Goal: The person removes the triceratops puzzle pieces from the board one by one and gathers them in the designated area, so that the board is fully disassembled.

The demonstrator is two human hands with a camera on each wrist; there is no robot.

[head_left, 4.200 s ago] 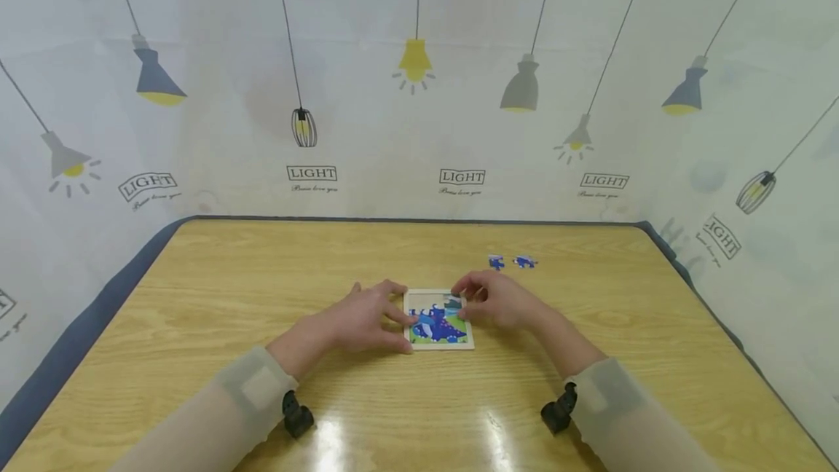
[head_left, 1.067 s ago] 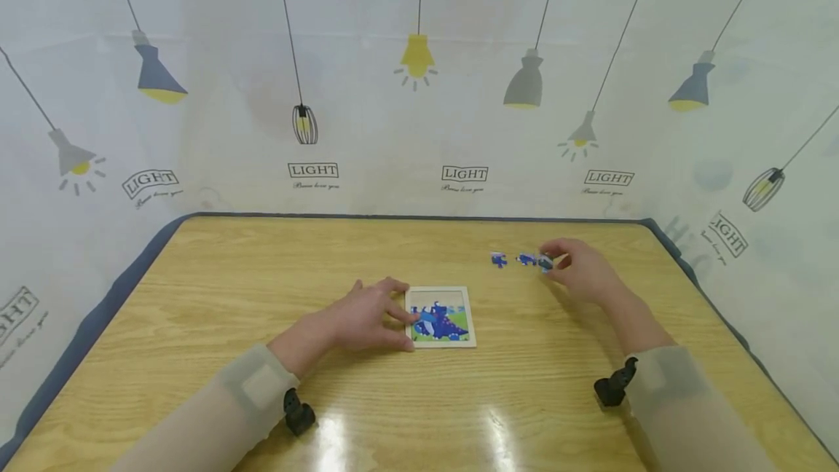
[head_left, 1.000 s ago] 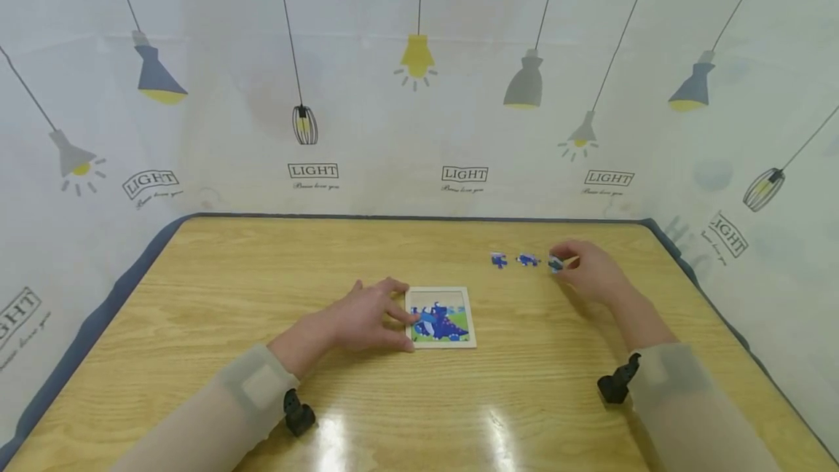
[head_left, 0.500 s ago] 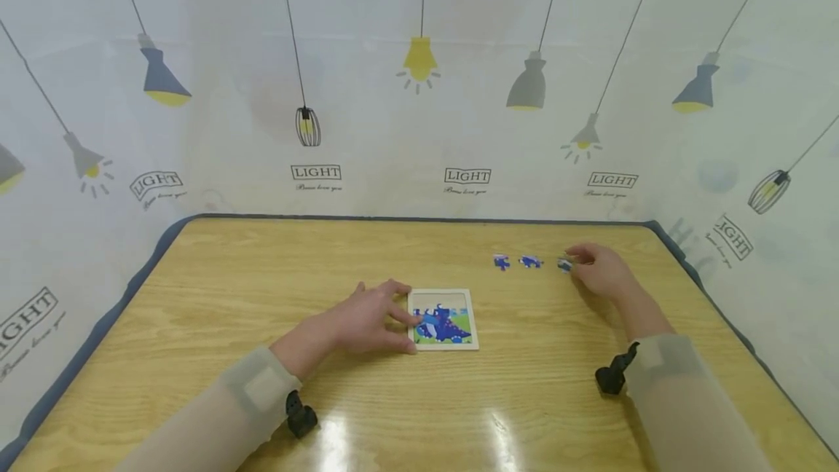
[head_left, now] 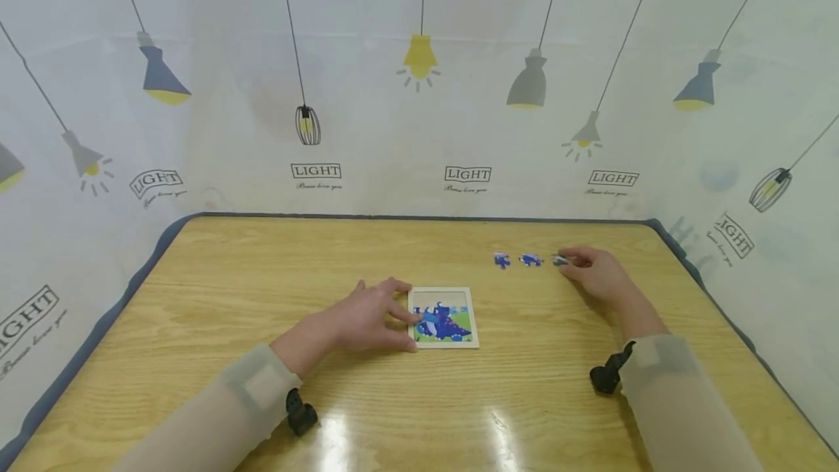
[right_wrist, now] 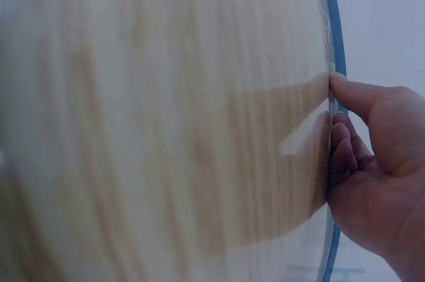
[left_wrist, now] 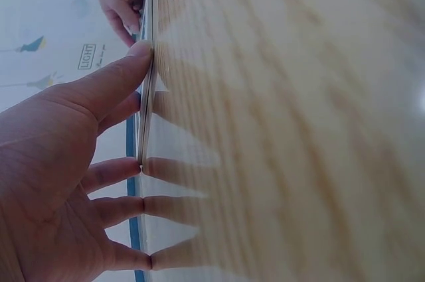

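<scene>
My left hand (head_left: 367,317) rests at the left side of a square puzzle board (head_left: 475,319) with a pale frame and a blue dinosaur picture. One finger lies on the picture. The left wrist view shows its thumb (left_wrist: 113,81) pressing the board's edge and the other fingers fairly straight, tips on the table. At the right back, my right hand (head_left: 599,275) pinches a small puzzle piece (head_left: 559,260) at table level. The right wrist view has the thumb (right_wrist: 362,96) at that piece and the other fingers curled. The top of the picture shows bare backing.
Two loose blue puzzle pieces lie left of the right hand, a nearer piece (head_left: 531,260) and a farther piece (head_left: 501,261). The wooden table (head_left: 419,399) ends at a dark edge against a lamp-patterned wall covering (head_left: 380,122).
The right hand took a puzzle piece from the board's upper right and carried it to the right of the two loose pieces, down to the table. The left hand has stayed at the board.
</scene>
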